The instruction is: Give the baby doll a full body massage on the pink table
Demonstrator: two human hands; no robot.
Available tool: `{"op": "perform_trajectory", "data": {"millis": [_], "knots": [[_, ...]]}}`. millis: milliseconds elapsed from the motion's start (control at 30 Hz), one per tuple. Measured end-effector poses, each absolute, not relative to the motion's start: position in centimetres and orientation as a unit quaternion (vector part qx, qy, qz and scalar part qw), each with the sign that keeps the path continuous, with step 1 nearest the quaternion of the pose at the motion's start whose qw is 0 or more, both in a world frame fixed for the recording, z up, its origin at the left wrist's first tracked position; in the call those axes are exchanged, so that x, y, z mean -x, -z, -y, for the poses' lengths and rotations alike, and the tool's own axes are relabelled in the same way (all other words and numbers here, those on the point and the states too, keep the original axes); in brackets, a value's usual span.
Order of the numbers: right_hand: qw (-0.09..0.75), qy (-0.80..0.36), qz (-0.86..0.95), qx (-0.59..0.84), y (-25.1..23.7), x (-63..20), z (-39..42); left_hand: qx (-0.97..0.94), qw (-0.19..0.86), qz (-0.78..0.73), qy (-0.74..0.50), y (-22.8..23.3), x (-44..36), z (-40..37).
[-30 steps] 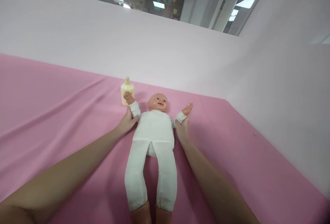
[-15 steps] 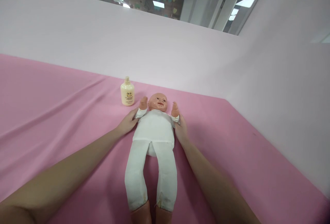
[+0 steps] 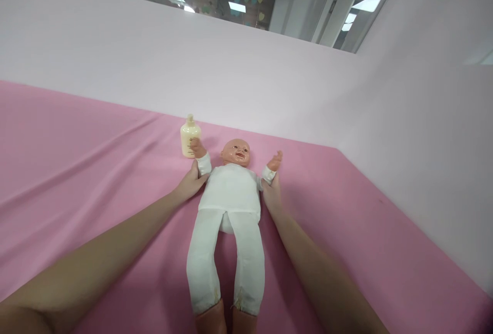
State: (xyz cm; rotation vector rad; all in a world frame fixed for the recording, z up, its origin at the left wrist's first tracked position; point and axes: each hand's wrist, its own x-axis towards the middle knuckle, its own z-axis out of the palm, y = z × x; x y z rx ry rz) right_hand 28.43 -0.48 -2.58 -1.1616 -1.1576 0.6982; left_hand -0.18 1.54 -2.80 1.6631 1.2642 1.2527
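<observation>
A baby doll [image 3: 230, 205] in white clothing was laid on its back on the pink sheet [image 3: 96, 170], head toward 12 o'clock and legs toward 6 o'clock. The doll's arm at 10 o'clock from its chest was grasped by the left hand [image 3: 191, 182], fingers closed around the white sleeve. The doll's other arm, at 2 o'clock from the chest, was grasped in the same way by the right hand [image 3: 271, 193].

Half a second before, both doll arms had been drawn in close beside the head, the small hands raised upright on either side of the face. Now the arms were spread outward again, much as they had been a second before, though not opened quite so wide. The doll's body, head and legs were left unshifted.

A cream pump bottle [image 3: 188, 139] was stood upright at 11 o'clock from the doll's head, unmoved; its lower front was now partly covered by the doll's raised hand. A pale partition [image 3: 231, 67] was seen behind the sheet at 12 o'clock.
</observation>
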Motion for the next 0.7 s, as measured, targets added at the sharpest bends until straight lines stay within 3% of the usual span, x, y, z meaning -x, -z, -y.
{"op": "perform_trajectory", "data": {"millis": [233,400,533,700], "knots": [[0.643,-0.32,0.428,0.549,2.3,-28.9,0.7,-0.591,0.363,-0.493,-0.525,3.7,0.8,-2.3],[0.611,-0.323,0.522,0.499,2.3,-28.7,0.5,-0.644,0.355,-0.464,-0.493,3.4,0.4,-2.0],[0.571,-0.266,0.623,0.464,2.3,-28.6,0.4,-0.742,0.276,-0.399,-0.462,2.9,0.3,-1.8],[0.574,-0.266,0.617,0.468,2.2,-28.5,0.7,-0.764,0.264,-0.386,-0.444,1.8,0.1,-1.1]]}}
